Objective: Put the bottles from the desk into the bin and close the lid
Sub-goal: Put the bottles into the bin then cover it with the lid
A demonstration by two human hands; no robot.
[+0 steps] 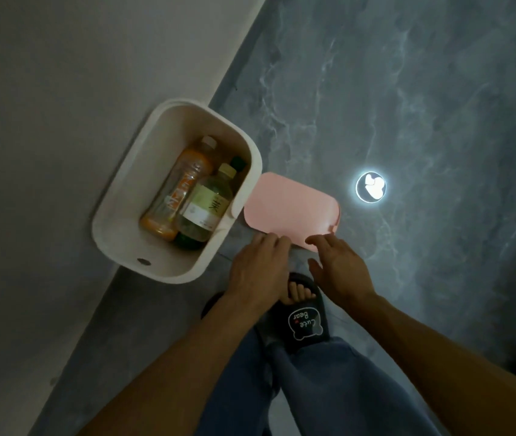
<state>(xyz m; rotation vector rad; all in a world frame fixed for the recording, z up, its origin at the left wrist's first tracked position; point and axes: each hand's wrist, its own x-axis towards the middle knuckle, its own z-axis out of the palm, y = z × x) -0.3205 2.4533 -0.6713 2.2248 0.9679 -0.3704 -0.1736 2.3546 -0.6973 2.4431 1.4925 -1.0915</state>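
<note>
A white rectangular bin stands open on the floor against the wall. Inside lie an orange-labelled bottle, a pale green tea bottle and a dark green bottle mostly hidden beneath them. The pink lid lies flat on the floor to the right of the bin. My left hand rests with its fingertips on the lid's near edge. My right hand hovers at the lid's near right corner, fingers spread, holding nothing.
A grey wall fills the left side. The dark marbled floor shows a bright round light reflection right of the lid. My feet in black slippers and jeans legs stand just behind my hands.
</note>
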